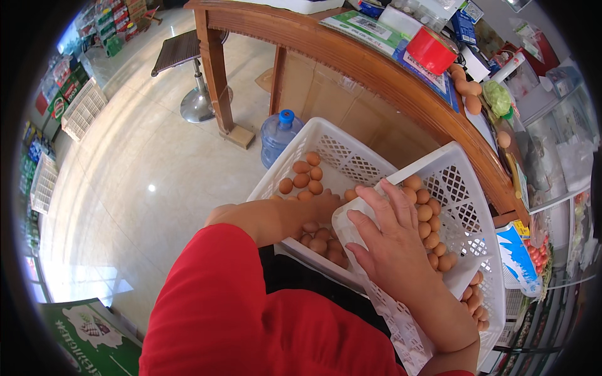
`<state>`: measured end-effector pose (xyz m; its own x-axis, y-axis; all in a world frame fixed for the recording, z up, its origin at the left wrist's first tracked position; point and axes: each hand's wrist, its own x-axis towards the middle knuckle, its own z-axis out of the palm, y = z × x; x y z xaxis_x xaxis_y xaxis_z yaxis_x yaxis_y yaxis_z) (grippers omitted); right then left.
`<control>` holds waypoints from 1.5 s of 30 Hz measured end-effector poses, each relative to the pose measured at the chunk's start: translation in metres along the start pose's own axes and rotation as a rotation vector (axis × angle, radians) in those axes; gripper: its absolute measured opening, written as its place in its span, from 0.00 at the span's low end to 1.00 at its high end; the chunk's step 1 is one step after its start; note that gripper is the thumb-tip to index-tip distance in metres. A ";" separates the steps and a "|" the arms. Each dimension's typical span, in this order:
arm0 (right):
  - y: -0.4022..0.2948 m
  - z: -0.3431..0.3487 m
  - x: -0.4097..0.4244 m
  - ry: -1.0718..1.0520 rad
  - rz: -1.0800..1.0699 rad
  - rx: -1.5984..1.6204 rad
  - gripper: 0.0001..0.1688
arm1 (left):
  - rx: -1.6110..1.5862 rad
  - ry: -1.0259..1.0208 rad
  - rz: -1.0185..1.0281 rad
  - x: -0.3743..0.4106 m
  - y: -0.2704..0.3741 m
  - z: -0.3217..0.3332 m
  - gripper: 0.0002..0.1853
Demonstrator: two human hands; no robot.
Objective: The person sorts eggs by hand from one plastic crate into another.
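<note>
My left hand (329, 205) reaches down into a white plastic crate (282, 176) with brown eggs (301, 180) along its left side and near wall. Its fingers are mostly hidden, so I cannot tell whether it holds an egg. A second white crate (491, 263) stands to the right, its edge overlapping the first. My right hand (388, 230) lies with spread fingers on that crate's near-left rim. Inside the second crate, brown eggs (424, 213) lie in a heap, and more eggs (475, 301) are beyond a white divider or sheet (468, 277).
A wooden table (357, 66) curves behind the crates, bearing a red tin (430, 50), loose eggs (472, 104) and packages. A blue water jug (277, 136) touches or nearly touches the left crate. A stool (197, 103) stands farther left on the tiled floor.
</note>
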<state>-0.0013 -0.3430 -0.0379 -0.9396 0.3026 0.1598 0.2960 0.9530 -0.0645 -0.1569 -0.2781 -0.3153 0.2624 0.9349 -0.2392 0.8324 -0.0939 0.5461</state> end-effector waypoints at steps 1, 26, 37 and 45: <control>0.000 0.000 0.000 0.002 -0.001 0.001 0.25 | -0.041 -0.013 -0.025 0.000 0.000 -0.003 0.21; 0.063 -0.020 0.017 0.512 0.526 2.167 0.42 | -0.713 0.543 0.466 -0.111 0.174 -0.228 0.23; 0.095 0.015 -0.006 0.770 0.615 2.396 0.40 | -0.252 0.466 0.319 -0.048 0.207 -0.196 0.25; 0.137 0.017 -0.034 0.553 0.952 2.200 0.28 | -0.263 0.683 0.417 -0.046 0.189 -0.190 0.22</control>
<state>0.0680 -0.2229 -0.0685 -0.5086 0.7613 -0.4021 -0.4331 -0.6299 -0.6448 -0.1044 -0.2736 -0.0485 0.0999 0.8508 0.5160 0.5693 -0.4742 0.6716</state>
